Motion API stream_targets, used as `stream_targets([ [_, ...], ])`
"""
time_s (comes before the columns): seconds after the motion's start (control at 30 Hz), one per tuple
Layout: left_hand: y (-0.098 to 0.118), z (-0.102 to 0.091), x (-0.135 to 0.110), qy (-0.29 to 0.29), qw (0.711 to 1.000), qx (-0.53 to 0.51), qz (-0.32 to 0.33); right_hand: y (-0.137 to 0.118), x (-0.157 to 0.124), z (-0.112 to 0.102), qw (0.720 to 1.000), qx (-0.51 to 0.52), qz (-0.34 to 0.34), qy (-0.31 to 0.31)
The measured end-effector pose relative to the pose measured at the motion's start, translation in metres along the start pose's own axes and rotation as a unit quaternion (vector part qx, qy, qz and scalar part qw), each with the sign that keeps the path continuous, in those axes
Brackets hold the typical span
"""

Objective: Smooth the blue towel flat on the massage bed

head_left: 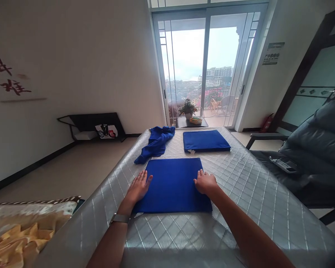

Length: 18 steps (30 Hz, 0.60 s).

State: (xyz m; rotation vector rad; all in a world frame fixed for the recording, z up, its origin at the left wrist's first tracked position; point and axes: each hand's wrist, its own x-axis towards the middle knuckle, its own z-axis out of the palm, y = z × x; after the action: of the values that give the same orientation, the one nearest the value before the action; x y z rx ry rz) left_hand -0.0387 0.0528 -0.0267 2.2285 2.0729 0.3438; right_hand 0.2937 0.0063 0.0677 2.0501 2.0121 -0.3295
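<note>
A blue cloth (173, 188), folded into a flat rectangle, lies in front of me with a small white tag at its near left corner. My left hand (139, 186) rests flat over its left edge, fingers stretched out. On the opposite edge lies my right hand (206, 182), palm down with its fingers extended and the thumb pointing inward. Beyond the cloth, a neat stack of folded blue cloths (206, 140) shows a white tag at its near edge. A crumpled blue cloth (158, 143) lies loosely to the far left.
All the cloths lie on a silver quilted surface (245, 193). A dark padded chair (318, 149) with a power strip (283, 165) on it stands to the right. Past the far edge is a small table with a potted plant (188, 108). Patterned bedding (25, 234) is at lower left.
</note>
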Motion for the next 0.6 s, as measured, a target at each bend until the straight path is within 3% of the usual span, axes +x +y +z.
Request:
stream_targets([
  [0.2, -0.002, 0.004, -0.001, 0.024, 1.000, 0.006, 0.005, -0.003, -0.002, -0.001, 1.000, 0.017, 0.003, -0.016],
  [0.4, 0.010, -0.011, -0.005, 0.055, 0.998, 0.032, 0.008, 0.001, 0.004, 0.004, 1.000, 0.023, -0.010, 0.004],
  [0.5, 0.038, -0.018, -0.006, 0.092, 0.993, 0.044, 0.055, 0.003, 0.008, 0.006, 0.999, 0.029, -0.016, -0.003],
  [0.6, 0.088, -0.016, -0.010, 0.063, 0.986, 0.037, 0.151, 0.002, 0.011, 0.008, 0.999, 0.033, -0.018, -0.012],
])
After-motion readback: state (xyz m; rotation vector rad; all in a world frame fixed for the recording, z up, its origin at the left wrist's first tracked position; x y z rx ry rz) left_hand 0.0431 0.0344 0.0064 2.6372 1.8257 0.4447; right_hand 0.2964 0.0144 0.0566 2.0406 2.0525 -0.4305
